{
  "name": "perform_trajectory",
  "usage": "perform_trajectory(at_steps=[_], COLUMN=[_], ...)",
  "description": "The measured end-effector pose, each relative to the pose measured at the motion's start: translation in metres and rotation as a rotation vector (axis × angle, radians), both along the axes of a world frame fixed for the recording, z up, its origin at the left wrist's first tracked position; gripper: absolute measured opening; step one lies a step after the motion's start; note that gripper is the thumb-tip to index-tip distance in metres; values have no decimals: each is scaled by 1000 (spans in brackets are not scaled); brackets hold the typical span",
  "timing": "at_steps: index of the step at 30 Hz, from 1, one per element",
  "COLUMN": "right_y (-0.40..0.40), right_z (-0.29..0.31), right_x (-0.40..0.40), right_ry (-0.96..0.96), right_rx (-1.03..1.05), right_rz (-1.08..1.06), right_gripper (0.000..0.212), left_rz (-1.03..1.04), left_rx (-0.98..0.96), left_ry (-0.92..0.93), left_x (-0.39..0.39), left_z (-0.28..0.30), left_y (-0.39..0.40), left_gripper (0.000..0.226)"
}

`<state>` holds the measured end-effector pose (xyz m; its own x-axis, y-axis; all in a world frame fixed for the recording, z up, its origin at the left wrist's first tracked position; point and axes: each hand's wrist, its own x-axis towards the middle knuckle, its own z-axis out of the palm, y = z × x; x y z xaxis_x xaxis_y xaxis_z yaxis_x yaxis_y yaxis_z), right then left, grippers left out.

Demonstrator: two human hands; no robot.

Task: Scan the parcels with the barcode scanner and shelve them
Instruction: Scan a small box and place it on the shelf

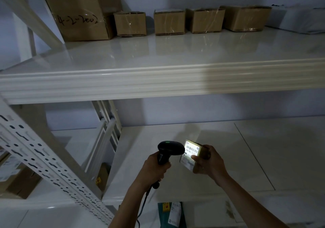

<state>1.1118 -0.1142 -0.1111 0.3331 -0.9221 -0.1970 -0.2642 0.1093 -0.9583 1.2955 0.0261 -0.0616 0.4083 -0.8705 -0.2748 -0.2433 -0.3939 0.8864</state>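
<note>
My left hand (154, 168) grips the handle of a black barcode scanner (169, 148) whose head points right, with a green light on top. Its beam lights the white label of a small cardboard parcel (191, 151). My right hand (210, 162) holds that parcel from the right side, thumb on the label. Both hands are in front of the lower shelf (228, 154). On the upper shelf (158, 55) a row of taped cardboard boxes (168, 22) stands along the back wall, with a large box marked in black handwriting (79, 17) at the left.
A perforated white shelf upright (44, 161) slants across the lower left. The scanner's cable (144, 201) hangs down from the handle. A dark green parcel with a white label (171, 213) lies below my arms. More boxes (15, 180) sit at far left, and a pale soft package (299, 18) rests on the upper shelf's right.
</note>
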Motion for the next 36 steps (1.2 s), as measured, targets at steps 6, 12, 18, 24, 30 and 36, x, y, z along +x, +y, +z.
perform_trajectory(at_steps=[6, 12, 18, 24, 30, 36], right_y=[-2, 0, -2, 3, 4, 1], right_z=[-3, -3, -2, 1, 1, 7], right_x=[0, -3, -5, -11, -17, -24], right_ry=[-87, -99, -124, 59, 114, 162], right_rx=[83, 76, 112, -51, -72, -103], right_rz=[-27, -23, -25, -2, -5, -4], right_gripper=[58, 57, 58, 58, 60, 55], left_rz=[-1, -4, 1, 62, 193, 331], left_rx=[-3, -8, -22, 5, 151, 174], left_ry=[-6, -42, -45, 86, 82, 75], left_x=[0, 0, 1, 9, 24, 32], left_z=[3, 2, 1, -22, -83, -110], left_y=[1, 2, 3, -4, -18, -22], left_gripper=[3, 3, 10, 16, 6, 17])
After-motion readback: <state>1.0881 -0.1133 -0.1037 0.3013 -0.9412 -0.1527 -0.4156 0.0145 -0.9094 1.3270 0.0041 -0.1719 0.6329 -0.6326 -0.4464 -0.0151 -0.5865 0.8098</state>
